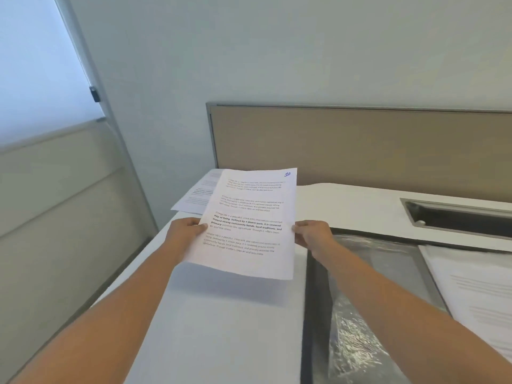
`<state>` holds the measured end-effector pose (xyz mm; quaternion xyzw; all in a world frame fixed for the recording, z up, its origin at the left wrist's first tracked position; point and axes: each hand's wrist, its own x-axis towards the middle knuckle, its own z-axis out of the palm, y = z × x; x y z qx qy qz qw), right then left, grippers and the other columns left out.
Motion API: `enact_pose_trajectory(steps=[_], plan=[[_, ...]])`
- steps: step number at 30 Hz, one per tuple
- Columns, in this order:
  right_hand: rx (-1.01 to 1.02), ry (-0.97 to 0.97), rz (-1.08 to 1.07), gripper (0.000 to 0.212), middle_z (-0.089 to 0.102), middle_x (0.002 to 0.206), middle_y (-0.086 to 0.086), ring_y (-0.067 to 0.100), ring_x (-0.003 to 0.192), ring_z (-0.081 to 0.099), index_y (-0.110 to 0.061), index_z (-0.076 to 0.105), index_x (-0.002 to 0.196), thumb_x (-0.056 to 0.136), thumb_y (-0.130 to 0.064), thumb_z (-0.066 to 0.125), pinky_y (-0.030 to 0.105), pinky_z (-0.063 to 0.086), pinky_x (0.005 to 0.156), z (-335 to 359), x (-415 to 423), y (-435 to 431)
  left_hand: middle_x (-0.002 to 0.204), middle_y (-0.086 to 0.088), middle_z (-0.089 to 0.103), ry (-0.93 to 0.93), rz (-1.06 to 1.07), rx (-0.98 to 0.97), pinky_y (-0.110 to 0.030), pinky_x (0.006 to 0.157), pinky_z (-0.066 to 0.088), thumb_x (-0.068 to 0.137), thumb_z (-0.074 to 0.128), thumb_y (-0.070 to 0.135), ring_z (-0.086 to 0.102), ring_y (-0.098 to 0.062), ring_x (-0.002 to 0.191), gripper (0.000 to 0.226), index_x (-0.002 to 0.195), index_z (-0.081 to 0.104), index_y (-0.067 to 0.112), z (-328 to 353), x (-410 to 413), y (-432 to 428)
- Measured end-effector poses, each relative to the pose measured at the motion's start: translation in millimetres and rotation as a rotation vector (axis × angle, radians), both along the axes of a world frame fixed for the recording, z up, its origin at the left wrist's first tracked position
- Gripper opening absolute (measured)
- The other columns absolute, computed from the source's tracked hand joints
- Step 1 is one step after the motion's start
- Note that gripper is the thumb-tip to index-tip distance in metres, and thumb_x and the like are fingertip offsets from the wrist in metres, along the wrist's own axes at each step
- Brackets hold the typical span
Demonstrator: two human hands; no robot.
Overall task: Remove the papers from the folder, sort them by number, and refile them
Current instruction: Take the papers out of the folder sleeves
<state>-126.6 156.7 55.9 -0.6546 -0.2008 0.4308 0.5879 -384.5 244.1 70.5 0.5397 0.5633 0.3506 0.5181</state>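
White desk (227, 328) by a tan wall panel (360, 145), your left hand (186, 231) and right hand (313, 234) pinching a printed sheet (246, 225) marked 10, lifted above the desk, another sheet (198, 195) lying far left, open folder (368, 300) near right.

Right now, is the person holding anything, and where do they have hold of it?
Yes: a printed sheet marked 10. The left hand pinches its left edge and the right hand its right edge, both about midway up.
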Motion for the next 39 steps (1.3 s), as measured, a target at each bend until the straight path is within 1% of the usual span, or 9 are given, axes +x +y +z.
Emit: enact_pose_trajectory(steps=[5, 8, 10, 12, 18, 23, 29, 36, 39], plan=[[0.000, 0.031, -0.055, 0.020, 0.063, 0.106, 0.026, 0.031, 0.078, 0.062, -0.003, 0.058, 0.070, 0.082, 0.013, 0.061, 0.031, 0.052, 0.073, -6, -44, 57, 0.085, -0.008, 0.063, -0.030, 0.042, -0.005, -0.020, 0.050, 0.049, 0.090, 0.058, 0.000, 0.062, -0.014, 0.059, 0.014, 0.101, 0.060, 0.008, -8, -36, 54], [-0.007, 0.038, -0.103, 0.021, 0.064, 0.108, 0.027, 0.031, 0.075, 0.062, -0.003, 0.057, 0.069, 0.081, 0.014, 0.061, 0.030, 0.051, 0.076, -9, -64, 90, 0.105, -0.011, 0.063, -0.002, 0.108, 0.030, -0.028, 0.065, 0.050, 0.089, 0.060, 0.005, 0.061, -0.024, 0.077, 0.024, 0.112, 0.060, 0.010, -18, -56, 91], [-0.013, 0.049, -0.122, 0.022, 0.064, 0.108, 0.026, 0.028, 0.065, 0.061, -0.003, 0.057, 0.068, 0.081, 0.015, 0.061, 0.030, 0.051, 0.076, -12, -75, 110, 0.105, -0.012, 0.063, 0.107, 0.151, 0.066, -0.033, 0.078, 0.047, 0.089, 0.060, 0.009, 0.058, -0.026, 0.087, 0.026, 0.115, 0.059, 0.011, -27, -66, 109], [-0.027, 0.042, -0.149, 0.019, 0.065, 0.105, 0.024, 0.023, 0.060, 0.059, 0.000, 0.058, 0.070, 0.081, 0.015, 0.061, 0.030, 0.051, 0.075, -14, -83, 129, 0.102, -0.014, 0.063, 0.180, 0.195, 0.123, -0.033, 0.083, 0.044, 0.091, 0.056, 0.012, 0.057, -0.028, 0.093, 0.029, 0.120, 0.055, 0.008, -40, -74, 120], [-0.100, -0.002, -0.203, 0.020, 0.061, 0.090, 0.017, 0.021, 0.055, 0.057, -0.001, 0.058, 0.070, 0.081, 0.015, 0.060, 0.026, 0.054, 0.062, -20, -99, 180, 0.126, -0.017, 0.056, 0.348, 0.218, 0.329, -0.044, 0.099, 0.037, 0.095, 0.052, 0.020, 0.049, -0.034, 0.119, 0.038, 0.127, 0.050, 0.000, -82, -84, 120], [-0.127, -0.009, -0.218, 0.026, 0.062, 0.087, 0.015, 0.026, 0.060, 0.060, -0.006, 0.057, 0.064, 0.081, 0.012, 0.061, 0.031, 0.053, 0.071, -34, -109, 209, 0.127, -0.015, 0.056, 0.475, 0.206, 0.428, -0.050, 0.099, 0.036, 0.095, 0.050, 0.028, 0.050, -0.034, 0.118, 0.039, 0.126, 0.051, 0.005, -97, -79, 119], [-0.177, -0.099, -0.239, 0.027, 0.061, 0.066, 0.009, 0.022, 0.048, 0.055, -0.011, 0.058, 0.061, 0.082, 0.006, 0.060, 0.034, 0.055, 0.059, -51, -115, 220, 0.133, -0.010, 0.052, 0.534, 0.164, 0.420, -0.049, 0.103, 0.032, 0.096, 0.045, 0.033, 0.045, -0.029, 0.125, 0.041, 0.129, 0.048, 0.008, -100, -79, 120], [-0.157, -0.190, -0.298, 0.026, 0.068, 0.090, 0.012, 0.031, 0.082, 0.068, -0.017, 0.054, 0.062, 0.080, 0.000, 0.063, 0.040, 0.056, 0.080, -60, -116, 234, 0.133, -0.009, 0.051, 0.583, 0.157, 0.405, -0.051, 0.103, 0.032, 0.096, 0.046, 0.032, 0.045, -0.029, 0.124, 0.041, 0.130, 0.047, 0.009, -100, -77, 121], [-0.168, -0.250, -0.293, 0.025, 0.066, 0.088, 0.011, 0.029, 0.080, 0.066, -0.016, 0.051, 0.063, 0.079, -0.001, 0.062, 0.034, 0.055, 0.071, -62, -113, 235, 0.133, -0.009, 0.051, 0.606, 0.147, 0.403, -0.052, 0.103, 0.031, 0.096, 0.045, 0.034, 0.045, -0.029, 0.125, 0.043, 0.131, 0.047, 0.009, -100, -76, 121]])
